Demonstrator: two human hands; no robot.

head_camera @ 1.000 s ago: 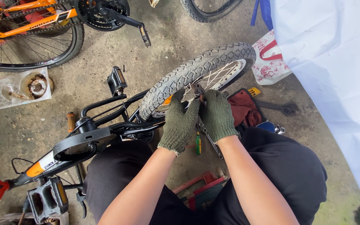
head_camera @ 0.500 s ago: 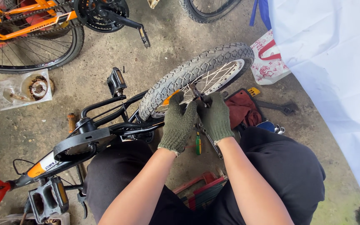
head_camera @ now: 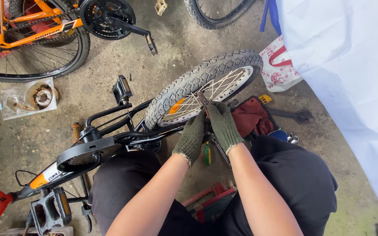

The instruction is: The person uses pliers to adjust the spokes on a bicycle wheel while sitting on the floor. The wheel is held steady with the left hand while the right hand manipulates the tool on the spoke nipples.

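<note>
A small black and orange bicycle [head_camera: 88, 150] lies upside down in front of me, its rear wheel [head_camera: 202, 83] with a knobby tyre and white spokes raised. My left hand [head_camera: 192, 136], in a green knit glove, is closed at the wheel's hub. My right hand [head_camera: 222, 124], gloved the same, grips there too, beside a wrench [head_camera: 219, 148] that hangs down from the axle. Whether my right hand holds the wrench is hidden by the fingers. A green-handled screwdriver [head_camera: 207, 154] lies below my hands.
An orange bicycle [head_camera: 36, 30] stands at the top left. A plastic bag with a metal part [head_camera: 29, 98] lies on the concrete floor. A red cloth [head_camera: 252, 118], a large wrench [head_camera: 292, 115], sockets [head_camera: 290, 138] and a printed bag [head_camera: 278, 65] lie right; a white sheet [head_camera: 351, 78] hangs beside.
Both hands stay at the hub and have shifted only slightly. The wheel and bicycle have not visibly moved.
</note>
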